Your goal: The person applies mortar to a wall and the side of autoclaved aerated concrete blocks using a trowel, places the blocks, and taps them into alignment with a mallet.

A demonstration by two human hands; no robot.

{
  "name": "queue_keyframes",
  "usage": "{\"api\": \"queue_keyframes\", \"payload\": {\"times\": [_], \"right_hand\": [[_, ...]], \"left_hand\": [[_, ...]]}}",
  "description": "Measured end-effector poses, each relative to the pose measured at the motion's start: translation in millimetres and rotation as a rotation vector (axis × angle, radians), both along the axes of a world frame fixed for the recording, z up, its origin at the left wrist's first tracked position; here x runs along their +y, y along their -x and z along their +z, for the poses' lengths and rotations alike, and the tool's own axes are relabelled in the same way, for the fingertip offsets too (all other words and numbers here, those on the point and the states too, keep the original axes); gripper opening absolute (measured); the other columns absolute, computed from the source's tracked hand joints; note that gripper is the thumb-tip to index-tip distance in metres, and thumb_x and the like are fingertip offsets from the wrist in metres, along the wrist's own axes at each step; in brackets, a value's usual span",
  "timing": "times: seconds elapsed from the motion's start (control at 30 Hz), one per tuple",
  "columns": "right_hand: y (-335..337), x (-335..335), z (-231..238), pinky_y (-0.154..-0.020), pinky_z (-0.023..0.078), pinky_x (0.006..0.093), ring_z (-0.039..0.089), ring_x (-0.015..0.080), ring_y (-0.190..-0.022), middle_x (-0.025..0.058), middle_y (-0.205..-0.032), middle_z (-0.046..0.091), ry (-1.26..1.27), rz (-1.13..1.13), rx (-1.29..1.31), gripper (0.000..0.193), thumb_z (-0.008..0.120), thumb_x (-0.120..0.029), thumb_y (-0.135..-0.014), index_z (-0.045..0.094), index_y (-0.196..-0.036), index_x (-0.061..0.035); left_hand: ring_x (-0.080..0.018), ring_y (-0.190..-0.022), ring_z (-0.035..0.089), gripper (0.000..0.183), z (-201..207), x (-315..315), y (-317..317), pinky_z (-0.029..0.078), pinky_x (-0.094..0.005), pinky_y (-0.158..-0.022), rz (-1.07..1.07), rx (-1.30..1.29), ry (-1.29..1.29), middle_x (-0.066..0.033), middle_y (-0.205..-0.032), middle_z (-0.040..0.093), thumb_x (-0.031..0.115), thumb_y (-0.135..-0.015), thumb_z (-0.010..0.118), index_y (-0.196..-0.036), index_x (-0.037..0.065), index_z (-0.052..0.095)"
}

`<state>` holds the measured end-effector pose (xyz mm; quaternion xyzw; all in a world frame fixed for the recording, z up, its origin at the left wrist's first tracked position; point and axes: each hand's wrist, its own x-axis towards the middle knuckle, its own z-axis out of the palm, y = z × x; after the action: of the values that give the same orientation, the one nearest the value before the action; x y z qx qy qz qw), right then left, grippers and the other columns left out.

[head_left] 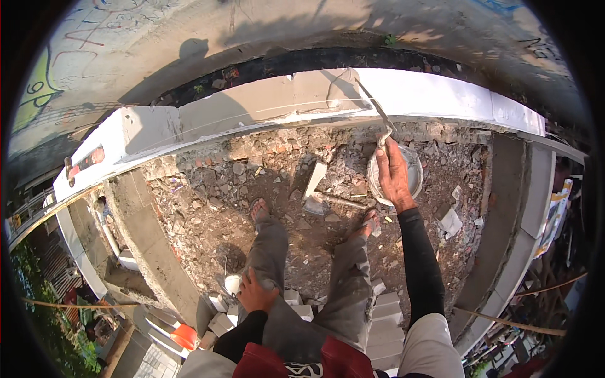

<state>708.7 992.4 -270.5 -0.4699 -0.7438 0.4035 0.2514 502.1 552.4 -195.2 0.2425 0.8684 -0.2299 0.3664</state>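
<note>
My right hand (394, 177) is closed around the handle of a trowel (379, 111). Its narrow blade points up and away, with the tip over the row of pale wall blocks (422, 94). Beneath that hand, partly hidden by it, a round bucket (373, 179) holds greyish contents. My left hand (256, 292) lies on my left leg with its fingers spread, holding nothing. A small white rounded object (233, 285) is just beside it.
A hatchet-like tool (343, 201) and a white block piece (316, 179) lie on the rubble between my feet. Pale blocks (386, 321) are stacked behind me. A taut white string (302, 106) runs along the wall blocks. A graffitied concrete wall (265, 28) rises beyond.
</note>
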Motion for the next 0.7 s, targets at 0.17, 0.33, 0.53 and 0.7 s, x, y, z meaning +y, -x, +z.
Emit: {"api": "queue_keyframes", "payload": {"times": [0.17,0.33,0.53,0.7], "right_hand": [[60,-14,38,-0.06,0.045,0.025,0.048,0.0064,-0.066,-0.0016,-0.077,0.052,0.564,-0.25,0.464,0.046,0.051,-0.036,-0.111,0.052,-0.139,0.0008],[82,-73,41,-0.056,0.044,0.0255,0.05,0.0074,-0.061,-0.0029,-0.07,0.049,0.738,-0.435,0.417,0.048,0.047,-0.041,-0.111,0.053,-0.131,0.002],[81,-93,105,-0.047,0.046,0.0281,0.053,0.0095,-0.057,0.0001,-0.072,0.051,0.82,-0.482,0.308,0.05,0.041,-0.047,-0.112,0.055,-0.131,-0.0028],[135,-65,109,-0.047,0.048,0.0285,0.056,0.0121,-0.056,0.0017,-0.076,0.053,0.913,-0.458,0.482,0.052,0.042,-0.048,-0.111,0.054,-0.133,-0.0024]], "left_hand": [[-0.0383,-0.134,0.051,0.114,-2,8,4,0.044,-0.0576,-0.101,-0.062,0.017,-0.003,-0.018,-0.153,0.046,0.049,-0.062,0.087,-0.157,0.013,0.035],[-0.0376,-0.134,0.052,0.115,-3,13,12,0.045,-0.058,-0.1,-0.089,0.022,-0.015,-0.018,-0.155,0.044,0.05,-0.062,0.087,-0.158,0.013,0.034],[-0.0385,-0.137,0.05,0.115,2,6,36,0.045,-0.0589,-0.101,0.006,0.007,-0.021,-0.0185,-0.157,0.043,0.051,-0.063,0.087,-0.159,0.015,0.033],[-0.0391,-0.139,0.05,0.116,-5,11,51,0.046,-0.0594,-0.101,0.012,-0.059,-0.118,-0.0194,-0.158,0.042,0.05,-0.065,0.087,-0.16,0.014,0.031]]}}
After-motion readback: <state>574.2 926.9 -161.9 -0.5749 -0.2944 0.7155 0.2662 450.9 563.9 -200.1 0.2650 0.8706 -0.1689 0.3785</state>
